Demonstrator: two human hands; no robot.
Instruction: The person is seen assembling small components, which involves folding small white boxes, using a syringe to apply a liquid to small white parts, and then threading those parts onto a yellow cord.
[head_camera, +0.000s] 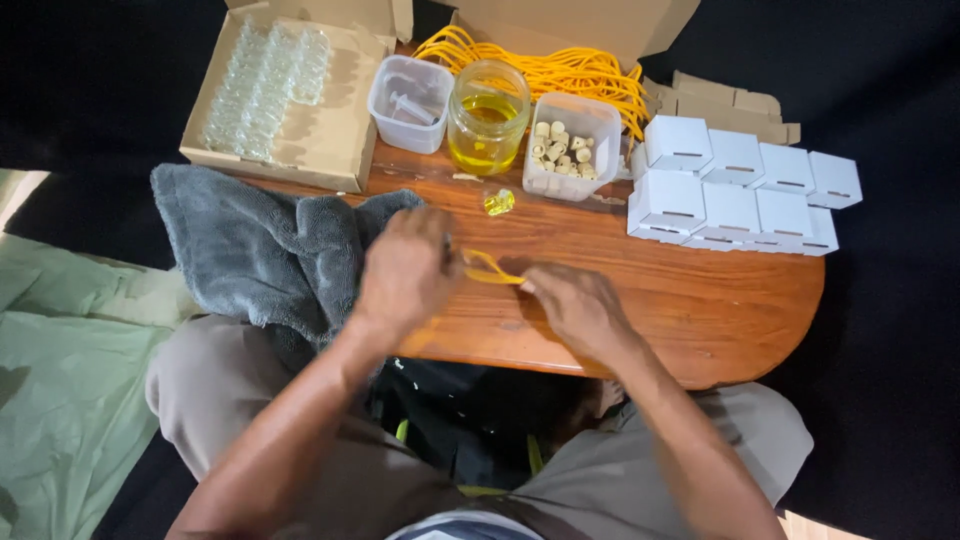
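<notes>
Both forearms reach up from the lap, and between them a thin yellow cord is stretched over the wooden counter. Left hand fingers are curled round one end, though the grip itself is turned away; right hand pinches the other end at the fingertips. Keeping the cord taut and low over the counter, with both pinches close to the loop, should give the best control. Motion blur smears the cord's shape, so any knot is unreadable. Just beyond lie a small yellow-filled vial, a grey towel and white boxes.
</notes>
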